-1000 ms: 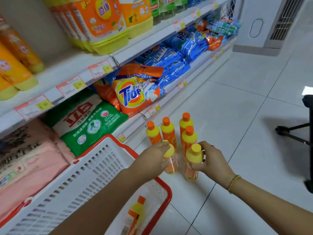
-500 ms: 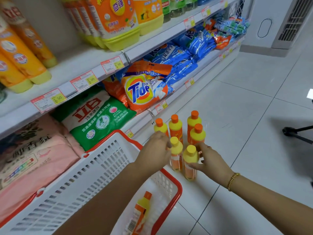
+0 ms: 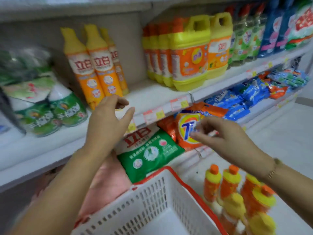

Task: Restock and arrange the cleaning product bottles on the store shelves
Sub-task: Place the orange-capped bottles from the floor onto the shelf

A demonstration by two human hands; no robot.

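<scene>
Several small orange bottles [image 3: 232, 189] with yellow shoulders stand grouped on the floor tiles at the lower right. My left hand [image 3: 108, 121] is raised in front of the middle shelf [image 3: 152, 97], fingers loosely spread, holding nothing, just before three tall orange bottles [image 3: 96, 65]. My right hand [image 3: 225, 138] hovers in front of the Tide bag [image 3: 186, 129], fingers loosely bent and empty. The frame is motion-blurred.
A white basket with a red rim [image 3: 169, 170] sits on the floor below my arms. Yellow jugs [image 3: 189, 53] fill the shelf to the right. Green-white packs [image 3: 44, 106] stand at the left. A green detergent bag [image 3: 149, 153] and pink bags [image 3: 108, 185] lie on the lower shelf.
Both hands have let go of the small bottles on the floor and risen toward the shelf. The view has swung up and left.
</scene>
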